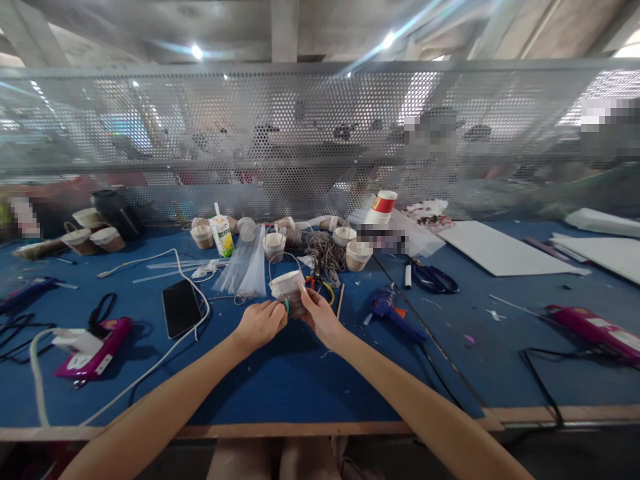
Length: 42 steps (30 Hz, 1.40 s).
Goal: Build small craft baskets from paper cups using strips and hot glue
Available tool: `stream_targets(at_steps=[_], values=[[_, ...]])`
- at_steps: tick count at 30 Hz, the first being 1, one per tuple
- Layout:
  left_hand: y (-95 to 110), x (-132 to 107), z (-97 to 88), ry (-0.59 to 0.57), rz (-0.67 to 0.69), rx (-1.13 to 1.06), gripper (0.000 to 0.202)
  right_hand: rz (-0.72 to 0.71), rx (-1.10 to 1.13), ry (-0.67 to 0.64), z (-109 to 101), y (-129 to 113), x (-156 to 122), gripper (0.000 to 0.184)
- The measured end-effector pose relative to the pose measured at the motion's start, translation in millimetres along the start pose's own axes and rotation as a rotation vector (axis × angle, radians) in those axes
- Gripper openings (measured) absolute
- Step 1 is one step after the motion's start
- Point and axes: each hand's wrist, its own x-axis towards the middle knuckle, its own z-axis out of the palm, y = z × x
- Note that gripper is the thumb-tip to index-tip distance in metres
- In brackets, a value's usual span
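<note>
It is a craft workshop in a factory hall. A blue-covered workbench [280,380] carries glue guns [393,310], scissors [433,279] and paper cups [357,255], and a perforated metal screen [310,133] backs it.

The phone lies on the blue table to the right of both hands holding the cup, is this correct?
No. The head view shows the phone on the blue table left of the left hand and right hand, which hold the cup.
</note>
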Motion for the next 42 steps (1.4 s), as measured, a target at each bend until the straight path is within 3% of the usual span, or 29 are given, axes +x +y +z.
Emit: stream_targets(at_steps=[4, 8, 10, 12, 14, 17, 20, 23, 27, 31, 36, 42], values=[[-1, 0, -1.1, -0.015, 0.102, -0.047, 0.032, -0.057, -0.05, 0.042, -1, 0, -1, 0.042], [2, -1, -3.2, -0.127, 0.204, -0.152, 0.031, -0.114, -0.11, 0.105, -3, -2, 1, 0.041], [5, -3, -4.0, -0.176, 0.18, -0.241, 0.029, -0.13, -0.091, 0.103, -3, -4, 2, 0.04], [6, -5, -4.7, -0.197, 0.042, -0.347, 0.023, -0.165, -0.073, 0.105, -3, -7, 3, 0.04], [7, -5, -4.9, -0.148, -0.213, -0.474, 0.021, -0.229, -0.105, 0.134, -4, -9, 3, 0.042], [12, -2, -1.8, -0.022, -0.613, -0.841, 0.036, -0.374, -0.264, 0.139, -6, -10, 2, 0.053], [19, 3, 6.1, 0.014, -0.814, -1.391, 0.049, -0.49, -0.475, 0.008, -7, -10, -2, 0.064], [23, 7, 14.9, 0.088, -0.944, -1.604, 0.06, -0.555, -0.679, -0.173, -6, -9, -5, 0.067], [13, 8, 22.9, 0.199, -1.033, -1.563, 0.067, -0.604, -0.845, -0.293, -4, -9, -8, 0.065], [5, 7, 26.8, 0.245, -1.079, -1.675, 0.059, -0.623, -0.926, -0.334, -2, -9, -10, 0.068], [2, 9, 23.3, 0.203, -1.08, -1.908, 0.043, -0.677, -0.985, -0.397, 1, -9, -19, 0.07], [0, 10, 16.1, 0.091, -1.092, -2.047, 0.047, -0.697, -0.955, -0.396, 6, -13, -34, 0.073]])
